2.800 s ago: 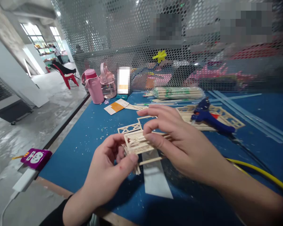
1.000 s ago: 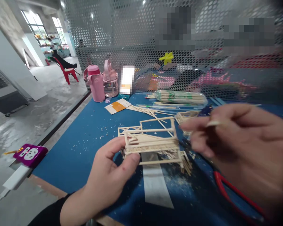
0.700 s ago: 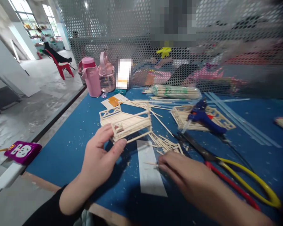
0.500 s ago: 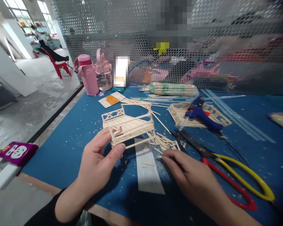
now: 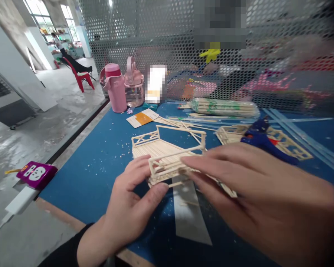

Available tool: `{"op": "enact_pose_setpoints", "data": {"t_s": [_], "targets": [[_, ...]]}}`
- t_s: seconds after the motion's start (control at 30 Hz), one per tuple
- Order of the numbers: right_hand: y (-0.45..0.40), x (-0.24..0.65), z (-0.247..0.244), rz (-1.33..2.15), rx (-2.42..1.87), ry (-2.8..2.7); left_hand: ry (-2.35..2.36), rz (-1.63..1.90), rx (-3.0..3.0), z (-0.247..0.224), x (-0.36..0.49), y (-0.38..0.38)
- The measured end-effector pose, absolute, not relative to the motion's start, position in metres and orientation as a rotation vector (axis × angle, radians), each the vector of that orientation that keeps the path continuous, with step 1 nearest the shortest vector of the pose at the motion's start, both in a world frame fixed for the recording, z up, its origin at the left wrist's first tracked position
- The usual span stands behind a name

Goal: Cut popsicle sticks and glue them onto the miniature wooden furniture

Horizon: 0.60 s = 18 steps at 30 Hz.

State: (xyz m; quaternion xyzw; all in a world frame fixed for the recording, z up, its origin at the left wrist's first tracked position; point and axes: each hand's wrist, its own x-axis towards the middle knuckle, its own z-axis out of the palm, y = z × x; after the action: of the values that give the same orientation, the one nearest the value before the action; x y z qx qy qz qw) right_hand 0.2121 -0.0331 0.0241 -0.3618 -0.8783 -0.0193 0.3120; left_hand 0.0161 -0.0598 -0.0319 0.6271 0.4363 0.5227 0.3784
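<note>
My left hand (image 5: 139,204) holds a small model of thin wooden sticks (image 5: 147,148) by its near left corner, thumb below and fingers behind. The model has a slatted floor and open rails, and is tilted above the table. My right hand (image 5: 247,185) is at the model's near rail, its thumb and fingers pinched together over the front bars. Whatever lies between those fingertips is hidden and blurred. Under the model, a pale paper strip (image 5: 189,218) lies on the blue table. The right hand covers the scissors and most of the loose stick pile.
A blue glue gun (image 5: 257,139) rests on another stick-built piece (image 5: 297,146) at right. Behind are bagged sticks (image 5: 225,107), clear glue sticks (image 5: 308,137), a pink bottle (image 5: 116,92), a clear bottle (image 5: 135,92) and a mesh screen (image 5: 167,44). A purple power strip (image 5: 37,174) sits at left.
My right hand has risen from beside the loose sticks to the model's near rail. The left hand keeps hold of the model. The whole view has shifted, so things appear further right.
</note>
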Motion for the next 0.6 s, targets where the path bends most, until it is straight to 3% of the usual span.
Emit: {"op": "enact_pose_setpoints", "data": {"t_s": [0.2, 0.6], "targets": [[-0.017, 0.186, 0.020, -0.172, -0.748, -2.328, 1.095, 1.343, 1.607, -0.029, 0.016, -0.059], [-0.016, 0.182, 0.017, -0.178, -0.737, -2.274, 1.109, 1.341, 1.615, -0.029, 0.016, -0.059]]}}
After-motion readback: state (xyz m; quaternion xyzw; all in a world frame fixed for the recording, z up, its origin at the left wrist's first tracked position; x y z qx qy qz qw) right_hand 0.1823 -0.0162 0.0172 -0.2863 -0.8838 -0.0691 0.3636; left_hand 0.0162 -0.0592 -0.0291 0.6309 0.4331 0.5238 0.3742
